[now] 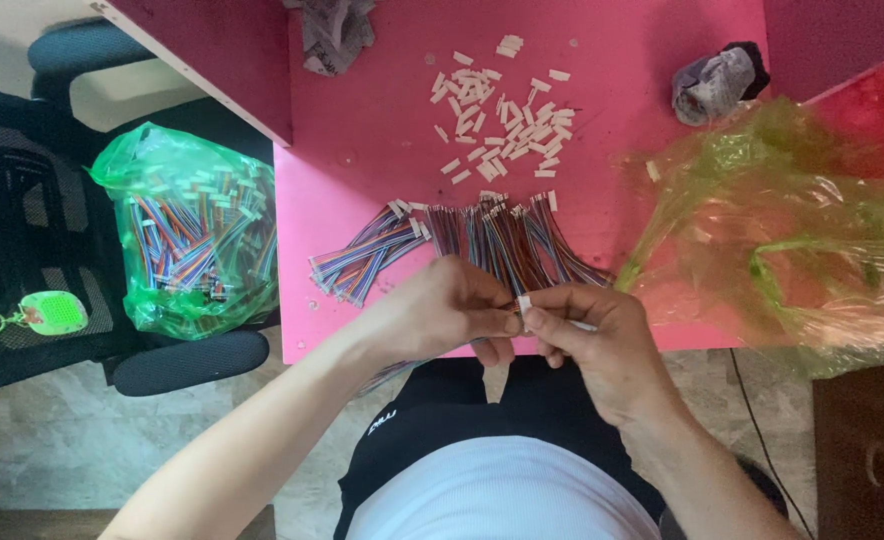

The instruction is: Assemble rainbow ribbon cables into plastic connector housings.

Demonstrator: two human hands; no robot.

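I take the pink table [362,120] as my landmark. Just over its near edge my left hand [432,310] and right hand [592,340] meet, fingertips pinched shut on one small white connector [524,303] between them; the wire ends seem held there too, though I cannot tell which hand has them. Holding it off the edge keeps it close under my eyes. The wire bundles [462,240] lie fanned along the near side, within reach. The loose connectors [497,125] sit scattered mid-table, behind the wires. A green bag [192,230] of wires rests on the chair left of the table; an empty bag [782,230] sprawls across the right side.
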